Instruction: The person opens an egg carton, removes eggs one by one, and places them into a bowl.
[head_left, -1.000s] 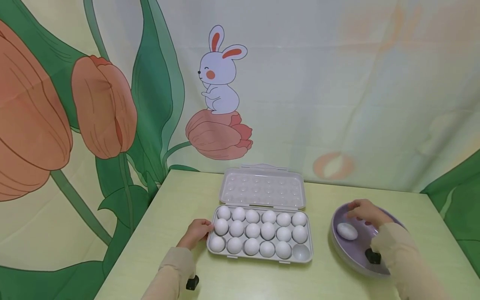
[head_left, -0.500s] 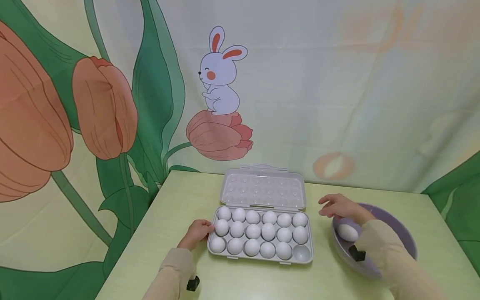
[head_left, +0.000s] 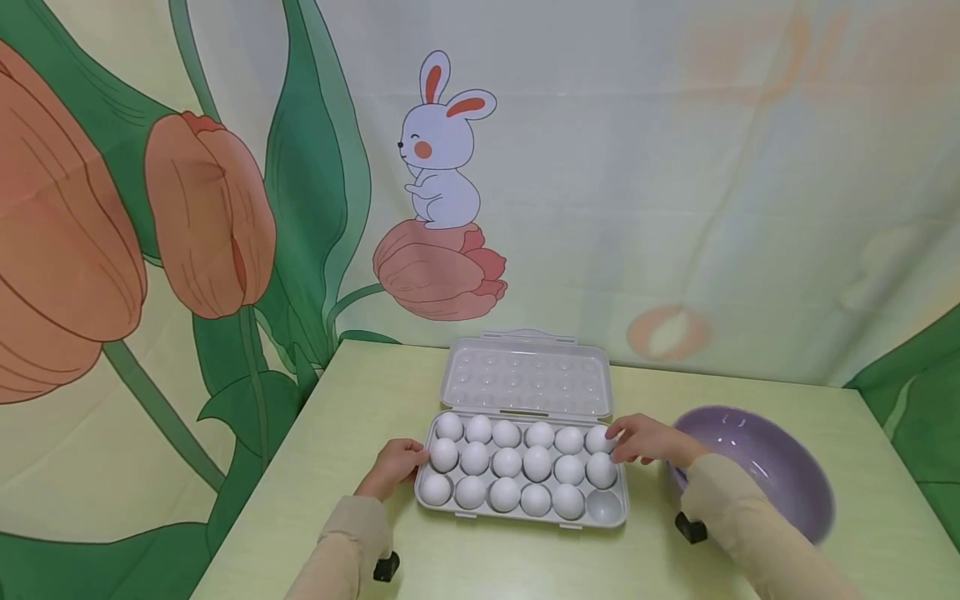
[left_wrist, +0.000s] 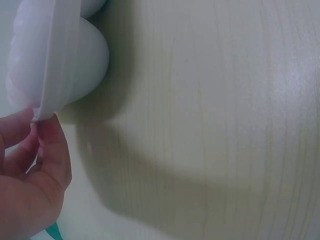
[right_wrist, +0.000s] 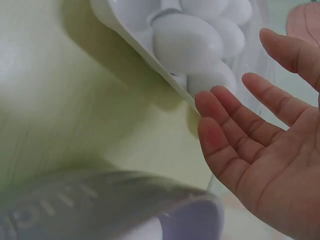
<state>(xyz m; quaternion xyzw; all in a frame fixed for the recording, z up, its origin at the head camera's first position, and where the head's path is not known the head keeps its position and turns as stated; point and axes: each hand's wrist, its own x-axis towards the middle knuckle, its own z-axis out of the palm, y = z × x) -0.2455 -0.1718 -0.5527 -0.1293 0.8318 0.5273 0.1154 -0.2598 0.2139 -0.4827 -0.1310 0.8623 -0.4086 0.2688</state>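
A white plastic egg box (head_left: 517, 517) lies with its lid (head_left: 527, 379) folded back. White eggs (head_left: 536, 463) fill its cups apart from the front right cup (head_left: 603, 507). My left hand (head_left: 392, 467) pinches the box's left edge between thumb and fingers, also plain in the left wrist view. At the box's right end hovers my right hand (head_left: 654, 439), its fingers spread and loosely bent with nothing in them. In the right wrist view, the fingertips of the right hand (right_wrist: 260, 145) are right at the box's rim, beside the end eggs (right_wrist: 187, 44).
A purple bowl (head_left: 780, 475) stands right of the box, partly behind my right forearm. Inside the bowl, a white egg (right_wrist: 147, 231) shows in the right wrist view. A printed cloth backdrop (head_left: 562, 208) hangs behind the pale wooden table (head_left: 480, 567).
My right hand has come out of the bowl, empty, and moved left to the box's right edge. The left hand has kept its grip in place.
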